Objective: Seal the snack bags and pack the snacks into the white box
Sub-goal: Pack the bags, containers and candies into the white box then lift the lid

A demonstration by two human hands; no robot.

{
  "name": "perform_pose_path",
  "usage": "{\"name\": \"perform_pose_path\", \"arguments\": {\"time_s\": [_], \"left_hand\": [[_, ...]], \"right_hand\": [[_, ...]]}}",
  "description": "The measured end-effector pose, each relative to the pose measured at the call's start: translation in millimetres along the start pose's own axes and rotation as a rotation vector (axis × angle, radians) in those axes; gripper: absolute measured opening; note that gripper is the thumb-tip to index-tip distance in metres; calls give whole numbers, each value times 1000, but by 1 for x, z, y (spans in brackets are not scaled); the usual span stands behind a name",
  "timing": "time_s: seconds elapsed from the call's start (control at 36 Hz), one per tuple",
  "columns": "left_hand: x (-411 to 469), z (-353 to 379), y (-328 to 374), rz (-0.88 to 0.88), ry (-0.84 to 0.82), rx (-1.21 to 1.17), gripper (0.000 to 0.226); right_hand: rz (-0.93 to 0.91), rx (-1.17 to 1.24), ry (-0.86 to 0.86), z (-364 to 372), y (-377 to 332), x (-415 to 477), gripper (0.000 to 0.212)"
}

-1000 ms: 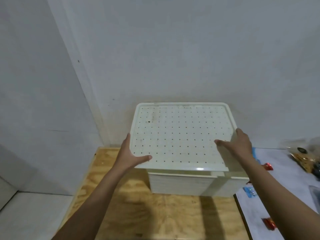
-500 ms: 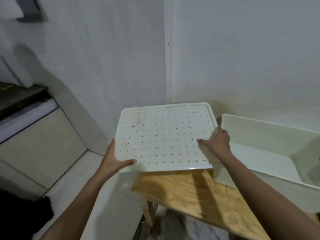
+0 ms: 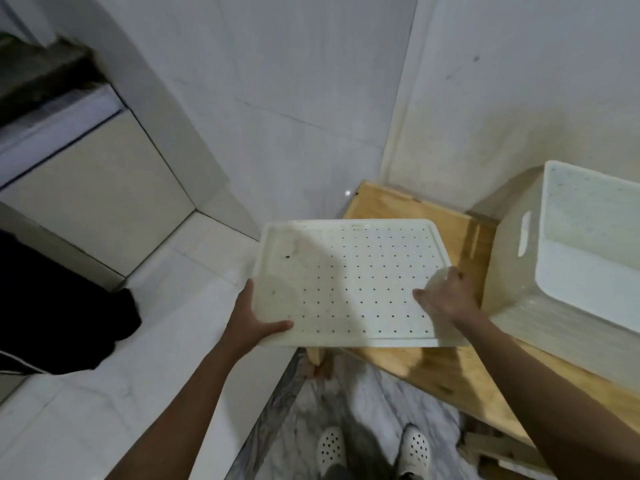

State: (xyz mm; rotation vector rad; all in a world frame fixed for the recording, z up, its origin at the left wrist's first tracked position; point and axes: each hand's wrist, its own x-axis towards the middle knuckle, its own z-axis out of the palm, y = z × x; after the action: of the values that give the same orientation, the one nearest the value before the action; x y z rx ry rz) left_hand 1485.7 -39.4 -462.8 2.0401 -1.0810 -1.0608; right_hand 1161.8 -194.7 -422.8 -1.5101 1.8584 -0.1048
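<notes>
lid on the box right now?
No, the left hand and right hand hold the lid in the air, to the left of the open box.

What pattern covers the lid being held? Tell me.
White lid with a regular grid of small dark holes; the head view shows it.

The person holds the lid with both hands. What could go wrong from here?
The lid is held only at its side edges by the left hand and right hand, partly over the floor; if a grip slips, it may fall. Its right corner is near the white box; a swing could bump it.
</notes>
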Motion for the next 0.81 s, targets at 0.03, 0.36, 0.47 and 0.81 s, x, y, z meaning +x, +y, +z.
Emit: {"name": "perform_pose_path", "arguments": {"time_s": [0.03, 0.36, 0.47, 0.81], "left_hand": [[3, 6, -3, -4, -15, -7, 124], [15, 33, 20, 0, -30, 95, 130], [4, 31, 46, -3, -31, 251, 121], [-74, 53, 228, 311, 135, 347, 76]], "right_hand": [[19, -27, 3, 1, 4, 3, 97], [1, -65, 67, 10, 25, 11, 77], [-86, -160, 41, -8, 16, -5, 80], [-546, -193, 184, -138, 0, -115, 44]]}}
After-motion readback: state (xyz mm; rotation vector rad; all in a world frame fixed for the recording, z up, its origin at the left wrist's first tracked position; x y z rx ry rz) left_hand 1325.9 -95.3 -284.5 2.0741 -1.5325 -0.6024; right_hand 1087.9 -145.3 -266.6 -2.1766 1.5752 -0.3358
